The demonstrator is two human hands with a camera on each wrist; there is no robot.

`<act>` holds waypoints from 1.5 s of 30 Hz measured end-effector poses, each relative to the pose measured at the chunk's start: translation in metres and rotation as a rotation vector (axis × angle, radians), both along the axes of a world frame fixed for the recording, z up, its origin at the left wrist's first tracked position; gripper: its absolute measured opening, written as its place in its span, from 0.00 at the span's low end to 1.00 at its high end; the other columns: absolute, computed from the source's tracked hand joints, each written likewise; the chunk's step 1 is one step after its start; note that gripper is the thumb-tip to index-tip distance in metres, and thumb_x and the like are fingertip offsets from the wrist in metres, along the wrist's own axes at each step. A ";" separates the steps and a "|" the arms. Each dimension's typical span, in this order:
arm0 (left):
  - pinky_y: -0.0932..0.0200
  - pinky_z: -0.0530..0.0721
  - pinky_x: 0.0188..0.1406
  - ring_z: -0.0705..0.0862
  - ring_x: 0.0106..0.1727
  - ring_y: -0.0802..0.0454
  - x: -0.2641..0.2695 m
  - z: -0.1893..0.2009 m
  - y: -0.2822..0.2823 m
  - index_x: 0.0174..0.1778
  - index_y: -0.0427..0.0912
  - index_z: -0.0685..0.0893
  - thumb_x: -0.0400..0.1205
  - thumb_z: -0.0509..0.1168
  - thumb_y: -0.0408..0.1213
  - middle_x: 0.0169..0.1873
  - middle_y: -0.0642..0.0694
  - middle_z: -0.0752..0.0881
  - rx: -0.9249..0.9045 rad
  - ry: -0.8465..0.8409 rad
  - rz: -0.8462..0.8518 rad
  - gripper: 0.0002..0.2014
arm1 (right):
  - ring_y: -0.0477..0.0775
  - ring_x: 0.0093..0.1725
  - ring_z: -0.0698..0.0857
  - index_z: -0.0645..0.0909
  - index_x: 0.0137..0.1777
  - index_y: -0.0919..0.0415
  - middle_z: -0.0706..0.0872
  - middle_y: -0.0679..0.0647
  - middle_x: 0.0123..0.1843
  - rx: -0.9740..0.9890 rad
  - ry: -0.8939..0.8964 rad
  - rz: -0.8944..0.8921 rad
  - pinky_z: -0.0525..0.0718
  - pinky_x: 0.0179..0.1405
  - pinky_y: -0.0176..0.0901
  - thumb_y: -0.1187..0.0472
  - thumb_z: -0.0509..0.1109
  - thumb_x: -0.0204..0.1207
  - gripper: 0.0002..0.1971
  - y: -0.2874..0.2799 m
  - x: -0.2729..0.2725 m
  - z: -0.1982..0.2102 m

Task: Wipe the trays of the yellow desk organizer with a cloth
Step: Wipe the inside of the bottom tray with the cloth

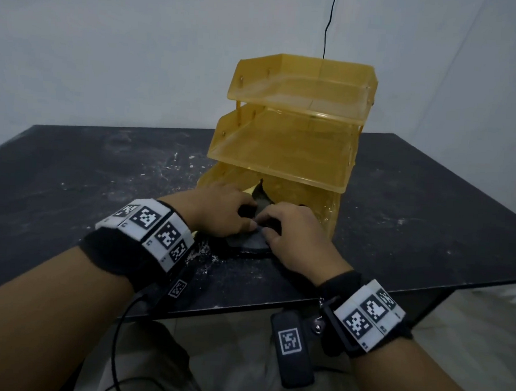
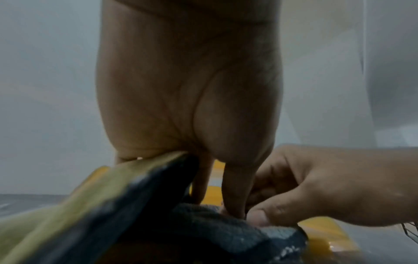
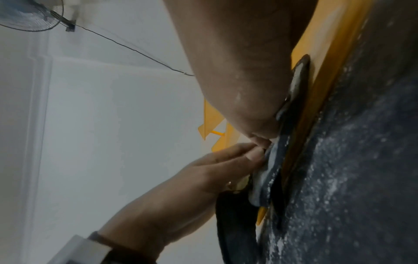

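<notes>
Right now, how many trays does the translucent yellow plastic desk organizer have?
3, stacked: the top tray, the middle tray below it, and the bottom tray on the black table, where both hands work the cloth. None looks hidden.

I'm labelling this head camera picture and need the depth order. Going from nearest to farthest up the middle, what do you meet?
Right hand and left hand, both gripping the dark cloth → bottom tray → middle tray → top tray of the yellow desk organizer → wall.

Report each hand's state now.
Left hand: pinching the dark grey cloth.
Right hand: pinching the same cloth.
</notes>
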State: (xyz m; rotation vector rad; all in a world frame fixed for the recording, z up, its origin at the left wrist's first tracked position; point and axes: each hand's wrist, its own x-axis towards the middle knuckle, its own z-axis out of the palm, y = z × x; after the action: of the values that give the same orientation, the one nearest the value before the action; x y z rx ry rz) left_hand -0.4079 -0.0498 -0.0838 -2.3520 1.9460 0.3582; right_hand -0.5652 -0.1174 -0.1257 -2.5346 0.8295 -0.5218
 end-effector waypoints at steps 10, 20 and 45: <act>0.42 0.64 0.66 0.69 0.66 0.42 -0.007 -0.005 -0.015 0.41 0.55 0.80 0.75 0.68 0.55 0.46 0.51 0.73 -0.160 -0.112 0.198 0.09 | 0.52 0.60 0.84 0.89 0.60 0.50 0.88 0.49 0.59 -0.013 0.006 -0.086 0.85 0.58 0.51 0.59 0.73 0.80 0.11 -0.006 -0.016 0.003; 0.54 0.80 0.39 0.82 0.42 0.46 0.011 -0.004 0.004 0.52 0.36 0.86 0.78 0.69 0.41 0.45 0.39 0.86 -0.227 0.113 0.324 0.13 | 0.56 0.61 0.76 0.89 0.57 0.46 0.84 0.47 0.57 -0.137 0.063 -0.090 0.75 0.53 0.47 0.70 0.67 0.78 0.19 -0.005 -0.007 -0.003; 0.39 0.83 0.58 0.86 0.46 0.42 0.031 -0.006 0.035 0.42 0.26 0.85 0.72 0.61 0.28 0.43 0.30 0.88 -0.373 0.797 0.207 0.10 | 0.47 0.48 0.86 0.88 0.50 0.48 0.89 0.48 0.52 0.131 -0.194 -0.119 0.89 0.47 0.45 0.72 0.60 0.77 0.20 0.002 0.014 0.008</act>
State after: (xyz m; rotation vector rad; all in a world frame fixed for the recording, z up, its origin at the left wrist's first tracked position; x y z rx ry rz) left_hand -0.3766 -0.0144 -0.0903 -2.9697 2.1945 1.2021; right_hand -0.5507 -0.1149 -0.1174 -2.2844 0.9144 -0.7143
